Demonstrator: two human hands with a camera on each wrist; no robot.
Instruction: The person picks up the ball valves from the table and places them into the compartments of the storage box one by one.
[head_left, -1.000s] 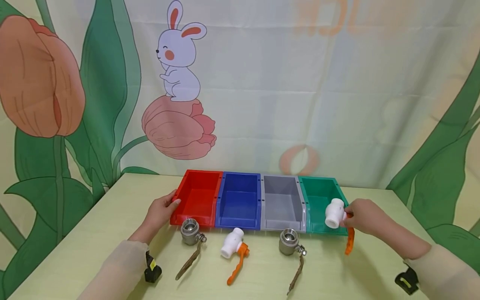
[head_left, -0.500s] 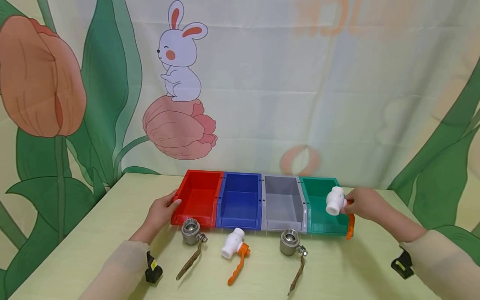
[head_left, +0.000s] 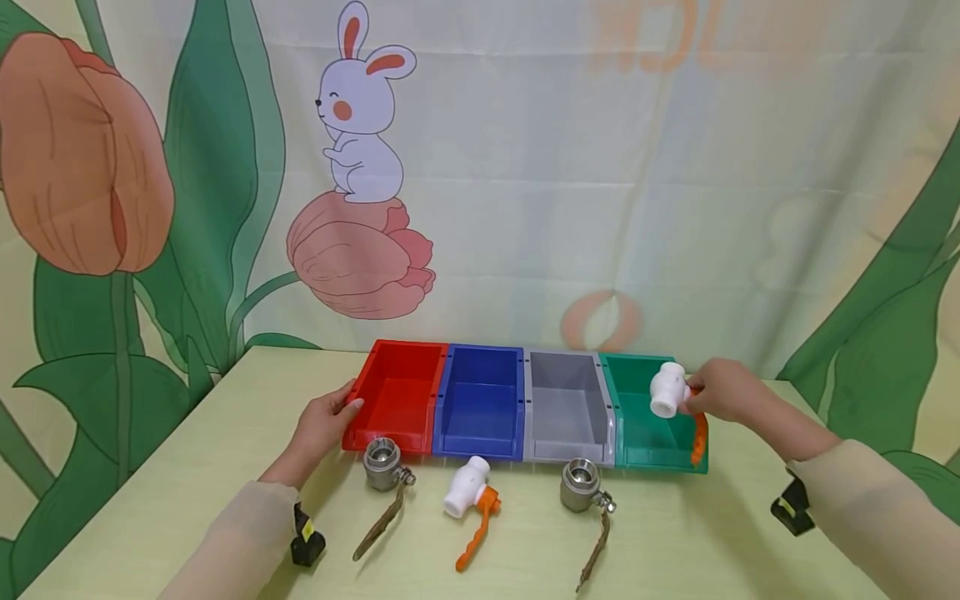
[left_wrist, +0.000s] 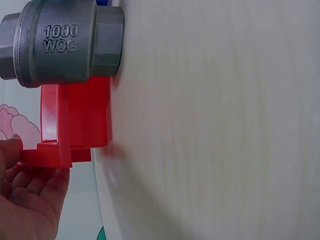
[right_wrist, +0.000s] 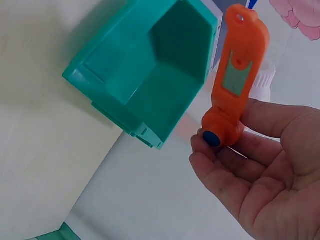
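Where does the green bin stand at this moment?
In the head view, the green bin is at the right end of the row, next to the grey bin; the right hand holds a white ball valve near its right side.

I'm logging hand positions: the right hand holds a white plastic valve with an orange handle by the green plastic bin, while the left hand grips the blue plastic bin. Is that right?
Not quite: the second bin's colour is wrong. The left hand grips the red plastic bin, as the left wrist view shows. The rest stands.
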